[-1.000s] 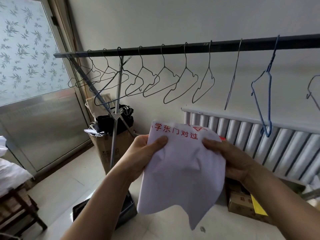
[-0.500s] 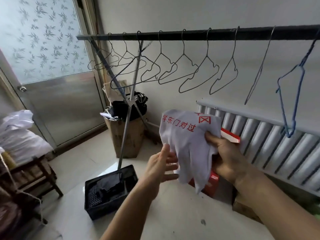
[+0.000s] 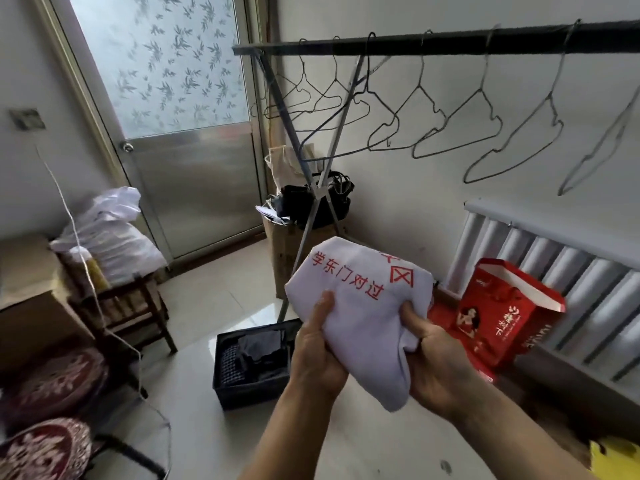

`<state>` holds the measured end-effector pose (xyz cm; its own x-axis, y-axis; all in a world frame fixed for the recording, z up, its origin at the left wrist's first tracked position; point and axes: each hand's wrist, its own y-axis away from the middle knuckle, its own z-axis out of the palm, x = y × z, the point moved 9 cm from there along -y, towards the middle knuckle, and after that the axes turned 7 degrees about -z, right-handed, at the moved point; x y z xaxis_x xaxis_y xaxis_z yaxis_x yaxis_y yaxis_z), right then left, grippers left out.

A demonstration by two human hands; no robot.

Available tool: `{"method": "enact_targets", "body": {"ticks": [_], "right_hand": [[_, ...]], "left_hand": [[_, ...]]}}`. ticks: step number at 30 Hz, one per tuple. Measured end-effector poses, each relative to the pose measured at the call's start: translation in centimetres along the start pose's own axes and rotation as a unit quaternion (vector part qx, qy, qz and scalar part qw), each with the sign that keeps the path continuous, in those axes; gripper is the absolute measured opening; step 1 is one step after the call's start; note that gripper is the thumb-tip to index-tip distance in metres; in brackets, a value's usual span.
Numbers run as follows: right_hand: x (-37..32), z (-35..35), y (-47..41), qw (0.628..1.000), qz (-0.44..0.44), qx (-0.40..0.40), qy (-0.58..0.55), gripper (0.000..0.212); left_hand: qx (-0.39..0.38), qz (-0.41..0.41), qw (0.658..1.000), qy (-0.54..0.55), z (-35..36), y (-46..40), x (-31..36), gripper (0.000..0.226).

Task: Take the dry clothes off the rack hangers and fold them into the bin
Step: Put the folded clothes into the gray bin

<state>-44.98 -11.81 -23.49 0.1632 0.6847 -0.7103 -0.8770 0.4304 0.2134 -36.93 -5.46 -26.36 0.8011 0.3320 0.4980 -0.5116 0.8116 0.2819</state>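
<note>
Currently held: the white garment [image 3: 363, 306] with red printed characters sits bunched at centre frame, gripped from both sides, above and to the right of the bin.
Left hand [image 3: 317, 344]: thumb pressed along the cloth's left edge, fingers curled under the bundle out of sight.
Right hand [image 3: 433, 355]: fingers [image 3: 412, 320] wrapped round the right side of the fold, cloth tucked into the palm.
Risk, fold: the bundle looks loose, with a tail hanging at the bottom; judged from this, easing either grip on the way down could let it fall open.
Risk, aim: the black bin [image 3: 249, 362] lies lower left of the hands on the floor, partly hidden by the left forearm; a drop from this height could miss it or land on the rim.
Risk, snag: a thin white cord [image 3: 93, 289] trails down the left of the frame, well apart from the hands.
Bin contents: dark folded clothes, one checked piece on its left side; room seems to remain on top.
Red paper bag [image 3: 502, 320]: stands open at right by the radiator; contents not visible.
Cardboard box [image 3: 294, 244]: behind the rack leg, dark bags heaped on top.
Hangers [image 3: 453, 123]: bare wire ones along the black rail, upper right.
</note>
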Motion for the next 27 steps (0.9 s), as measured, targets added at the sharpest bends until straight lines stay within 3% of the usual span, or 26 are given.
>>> {"method": "enact_targets", "body": {"ticks": [2,5,10,13,14,16,18,20,24,27], "right_hand": [[1.1,1.5,-2.7,1.0,-0.012,-0.006,0.012,0.041],[2.8,1.9,-7.4,0.992,-0.017,0.04,0.12,0.03],[5.3,3.1,-13.8,0.937,0.042,0.068,0.34,0.035],[3.7,5.3,-18.6,0.92,-0.069,0.125,0.365,0.03],[3.4,7.3,-20.3,0.916,-0.105,0.101,0.374,0.035],[4.3,12.3,-23.7,0.904,-0.124,-0.005,0.409,0.07],[6.1,16.0,-26.4,0.905,-0.088,-0.078,0.408,0.082],[8.2,17.6,-28.9,0.922,-0.034,-0.108,0.371,0.071],[13.6,16.9,-31.6,0.958,0.141,-0.145,0.203,0.091],[16.0,17.4,-33.9,0.961,0.156,-0.17,0.151,0.092]], "left_hand": [[0.003,0.015,1.0,-0.002,-1.3,-1.0,3.4,0.069],[0.023,0.029,0.999,-0.008,-3.1,-2.1,8.7,0.046],[0.039,0.033,0.994,-0.096,-6.8,-3.9,17.8,0.038],[0.023,0.032,0.982,-0.184,-8.4,-4.8,23.1,0.038],[0.026,0.034,0.976,-0.214,-9.3,-5.2,24.8,0.039],[0.033,0.025,0.97,-0.24,-10.9,-6.0,27.5,0.045],[0.014,0.002,0.973,-0.23,-12.3,-6.9,29.0,0.059],[-0.002,-0.021,0.98,-0.197,-13.7,-7.8,30.4,0.069],[0.01,-0.039,0.99,-0.133,-17.3,-9.7,32.5,0.063],[0.048,-0.04,0.99,-0.126,-20.9,-11.8,34.1,0.067]]}}
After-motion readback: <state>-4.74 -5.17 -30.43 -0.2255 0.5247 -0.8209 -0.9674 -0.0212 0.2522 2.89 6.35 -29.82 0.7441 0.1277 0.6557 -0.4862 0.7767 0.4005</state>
